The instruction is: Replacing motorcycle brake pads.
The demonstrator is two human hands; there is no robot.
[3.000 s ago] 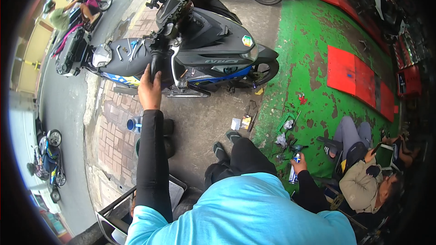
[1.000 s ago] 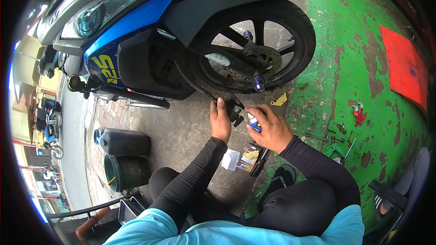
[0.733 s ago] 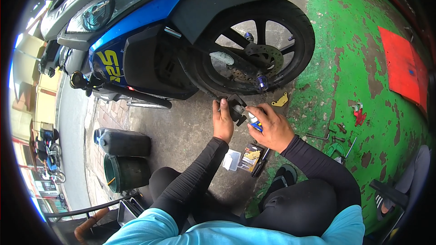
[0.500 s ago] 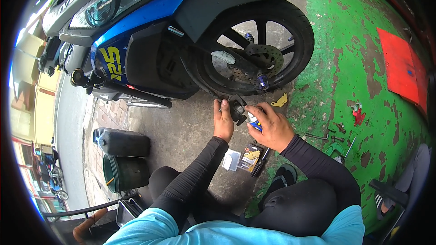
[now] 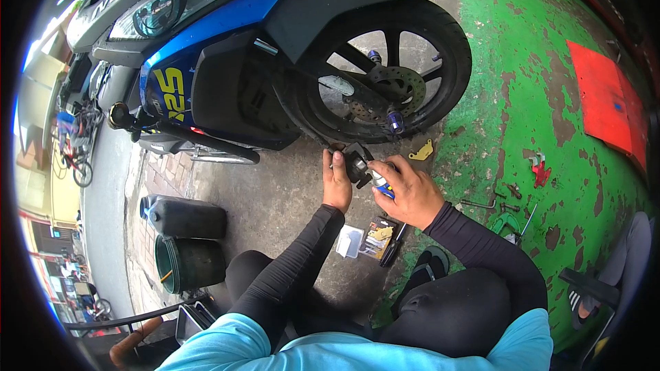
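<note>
My left hand (image 5: 335, 182) is closed on a dark brake caliper (image 5: 358, 163), its thumb lying along the near side. A hose runs from the caliper toward the front fork. My right hand (image 5: 410, 196) grips a blue-and-white spray can (image 5: 382, 184), with the index finger bent over its top. The can's top end points at the caliper's opening, very close to it. Just beyond them stands the motorcycle's front wheel (image 5: 465, 62) with its brake disc (image 5: 413, 93). A yellow brake pad backing plate (image 5: 422, 151) lies on the ground right of the caliper.
Near my knees lie a small white box (image 5: 350, 241), a package (image 5: 378, 236) and a black-handled screwdriver (image 5: 392, 250). To the right are a hex key (image 5: 479, 203), a red part (image 5: 540, 173) and a red board (image 5: 605, 99). A dark jug (image 5: 187, 216) and bucket (image 5: 199, 265) stand left.
Both hands keep their hold on the caliper and the can, almost unmoved. The view has shifted slightly. At the far left, a red bicycle or cart has come into sight on the road.
</note>
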